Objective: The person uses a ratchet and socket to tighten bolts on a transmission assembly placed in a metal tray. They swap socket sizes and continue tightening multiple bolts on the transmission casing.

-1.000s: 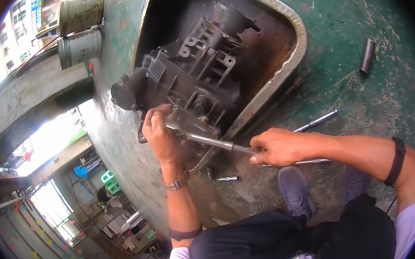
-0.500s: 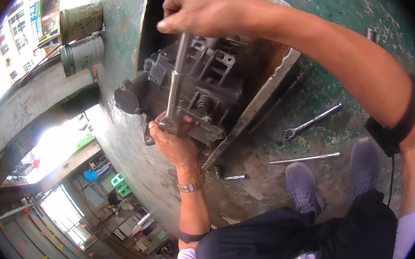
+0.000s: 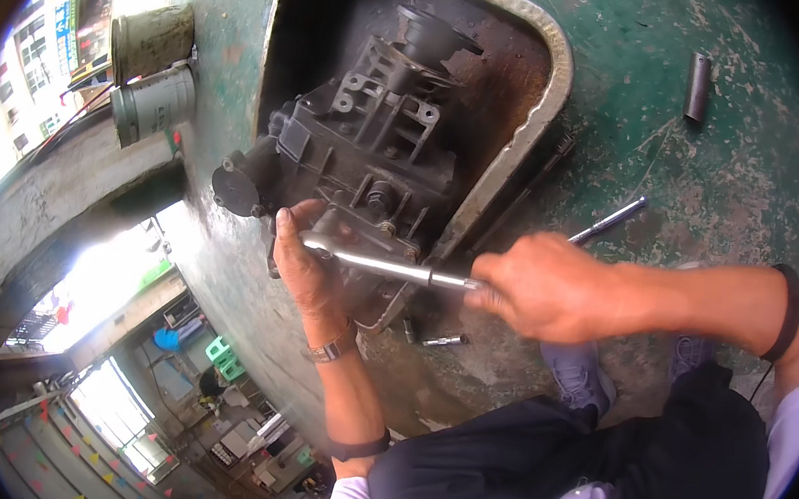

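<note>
My left hand curls round the head end of a long chrome ratchet wrench, beside the lower end of a dark, greasy gearbox. The far end of the handle is in the closed fist of my right hand. The wrench lies nearly level across the view, and whatever its head sits on is hidden by my left hand. The gearbox rests tilted in a metal tray with a worn, chipped rim. A round flange stands at its far end.
A second ratchet lies on the green floor, partly hidden behind my right hand. A grey metal tube, a short chrome extension and a dark socket are also down there. Two buckets stand at the left. My shoes are close by.
My right hand has swung the wrench handle from over the tray's far side round to the right and toward me. My left hand has stayed at the wrench head, shifting slightly left.
</note>
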Demonstrator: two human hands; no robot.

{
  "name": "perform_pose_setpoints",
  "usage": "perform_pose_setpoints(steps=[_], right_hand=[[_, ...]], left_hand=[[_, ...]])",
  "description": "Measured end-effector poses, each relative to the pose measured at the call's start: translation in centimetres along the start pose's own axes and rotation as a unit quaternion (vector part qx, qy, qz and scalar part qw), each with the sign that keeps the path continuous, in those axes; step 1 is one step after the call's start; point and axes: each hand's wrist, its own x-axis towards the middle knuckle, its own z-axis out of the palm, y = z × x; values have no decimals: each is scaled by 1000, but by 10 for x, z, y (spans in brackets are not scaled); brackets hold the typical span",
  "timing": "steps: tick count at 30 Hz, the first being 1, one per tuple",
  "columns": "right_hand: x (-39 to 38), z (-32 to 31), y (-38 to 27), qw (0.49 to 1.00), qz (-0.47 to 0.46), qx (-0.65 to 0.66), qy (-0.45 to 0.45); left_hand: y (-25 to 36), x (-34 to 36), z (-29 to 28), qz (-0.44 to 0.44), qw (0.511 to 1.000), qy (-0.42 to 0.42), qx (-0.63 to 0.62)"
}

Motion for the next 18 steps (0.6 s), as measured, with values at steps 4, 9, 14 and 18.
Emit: perform_pose_setpoints(steps=[4, 9, 14, 18], right_hand=[[21, 66, 1, 983, 72, 24, -167], [58, 75, 11, 967, 72, 82, -232], [42, 45, 37, 954, 134, 168, -208], [30, 31, 37, 980, 54, 115, -155]], left_hand=[[6, 6, 2, 35, 996, -37, 72], [8, 8, 2, 69, 986, -82, 131], [3, 4, 1, 103, 982, -80, 138], [1, 1, 3, 95, 985, -55, 136]])
